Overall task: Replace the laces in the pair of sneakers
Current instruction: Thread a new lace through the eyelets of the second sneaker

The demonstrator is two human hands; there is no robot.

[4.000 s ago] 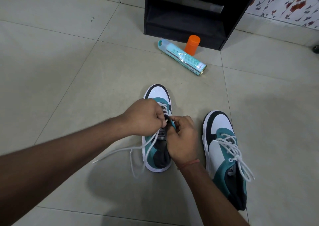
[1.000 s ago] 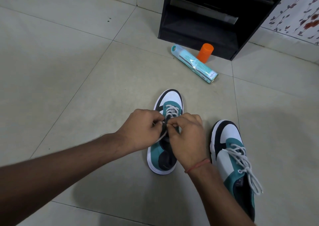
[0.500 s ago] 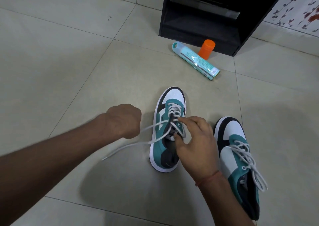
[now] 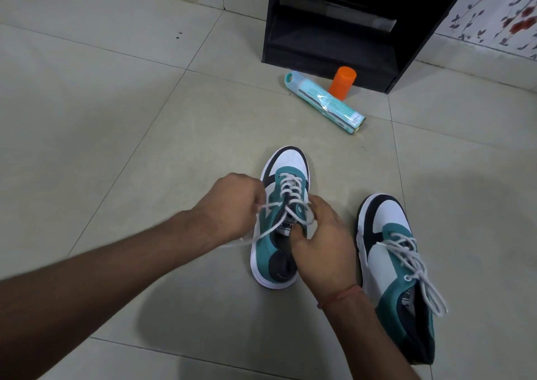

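Sneaker under work (image 4: pixel 280 220) sits on the tiled floor (image 4: pixel 116 118) directly ahead of me, toe pointing away, heel toward me, so its long axis runs straight out from my body and the eyelet rows lie fore and aft between my two hands. White lace (image 4: pixel 293 193) is crossed through most of the eyelets up the teal throat; near the tongue label it is slack, with one strand running off to the left. My left hand (image 4: pixel 232 205) is curled closed on that strand, pinching it beside the shoe's left flank, the loose tail trailing back under my wrist to the floor. My right hand (image 4: pixel 321 240) rests over the collar on the right side, thumb and fingers bent around the tongue and a loop of lace there; exactly which strand it holds I cannot tell. Both hands are touching the shoe, the right one nearer the top eyelets, so I judge the last crossings and the tightening fall to it. Shoe is white at the toe, black at the edge and heel, teal on the sides. Second sneaker (image 4: pixel 398 272) stands just right of my right wrist, apart from the first, already laced in white with the ends lying loose. Farther out, a teal spray can (image 4: pixel 325 102) lies on its side, an orange cap (image 4: pixel 343 82) upright beside it, before a black cabinet (image 4: pixel 334 31).
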